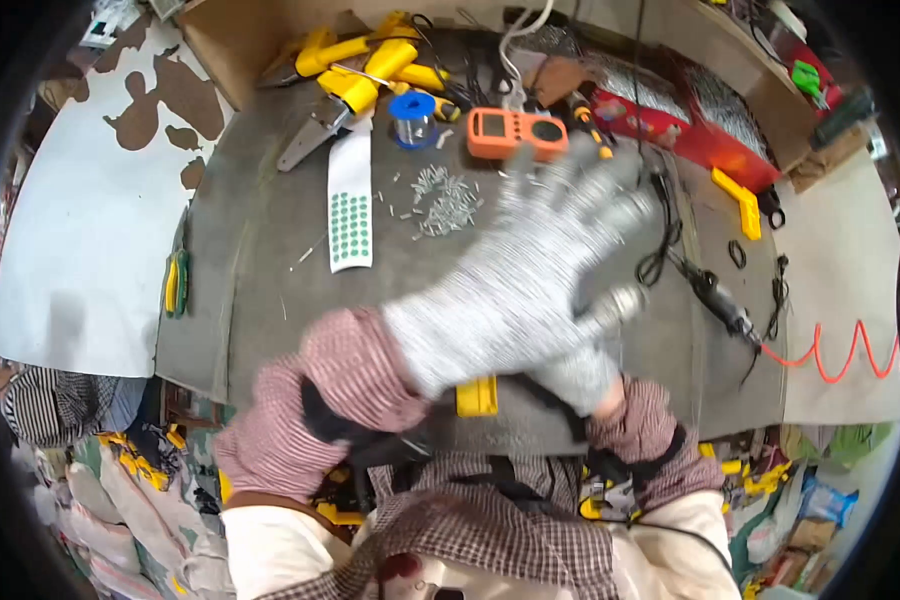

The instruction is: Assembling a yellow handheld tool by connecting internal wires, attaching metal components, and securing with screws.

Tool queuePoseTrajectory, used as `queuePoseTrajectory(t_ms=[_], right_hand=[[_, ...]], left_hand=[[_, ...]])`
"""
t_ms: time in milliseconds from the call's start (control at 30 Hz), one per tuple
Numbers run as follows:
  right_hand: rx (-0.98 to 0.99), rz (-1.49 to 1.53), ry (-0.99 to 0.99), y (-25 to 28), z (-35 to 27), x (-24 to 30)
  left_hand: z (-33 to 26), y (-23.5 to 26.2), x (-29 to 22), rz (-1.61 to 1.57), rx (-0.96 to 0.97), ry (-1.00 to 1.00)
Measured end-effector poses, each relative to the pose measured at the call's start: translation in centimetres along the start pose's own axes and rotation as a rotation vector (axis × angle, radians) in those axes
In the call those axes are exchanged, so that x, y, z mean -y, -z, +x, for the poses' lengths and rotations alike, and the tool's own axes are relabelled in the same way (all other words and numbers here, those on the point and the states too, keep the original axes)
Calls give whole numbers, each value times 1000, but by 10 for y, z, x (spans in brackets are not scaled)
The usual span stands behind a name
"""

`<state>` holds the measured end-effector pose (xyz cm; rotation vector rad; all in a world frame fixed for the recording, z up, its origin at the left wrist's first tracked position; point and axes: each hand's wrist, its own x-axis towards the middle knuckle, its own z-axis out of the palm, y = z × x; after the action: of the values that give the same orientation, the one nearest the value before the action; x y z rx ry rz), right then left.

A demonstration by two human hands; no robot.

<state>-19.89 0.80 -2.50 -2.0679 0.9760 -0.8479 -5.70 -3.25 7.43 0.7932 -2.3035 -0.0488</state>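
My left hand, in a grey knit glove, stretches across the front of my body toward the right, its fingers extended and apart, some blurred by motion. Nothing shows in its grasp. Beneath it, my gloved right hand is mostly covered, so its fingers cannot be seen. A yellow plastic piece pokes out below my left hand near the mat's front edge; whether my right hand touches it is hidden. Beyond my left fingertips lies an orange meter. A pile of small metal pins or screws lies left of that hand.
A white strip with green dots, a blue wire spool and yellow tool housings lie at the back left. Green-yellow pliers rest at left. On the right are a powered screwdriver, a red coiled cord and red bins.
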Motion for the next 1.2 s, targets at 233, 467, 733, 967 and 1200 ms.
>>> queuePoseTrajectory(t_ms=[233,467,733,967,1200], right_hand=[[102,-369,-143,97,43,0],[237,-604,-180,125,-19,-26],[265,-596,-47,93,-48,-4],[154,-395,-154,82,-56,-10],[169,-460,-138,83,-48,0]], left_hand=[[-144,1,-21,-18,437,268],[-42,-12,9,46,553,316],[-123,-7,-8,349,232,127],[-163,-30,-12,251,245,121],[-165,-32,-8,217,262,61]])
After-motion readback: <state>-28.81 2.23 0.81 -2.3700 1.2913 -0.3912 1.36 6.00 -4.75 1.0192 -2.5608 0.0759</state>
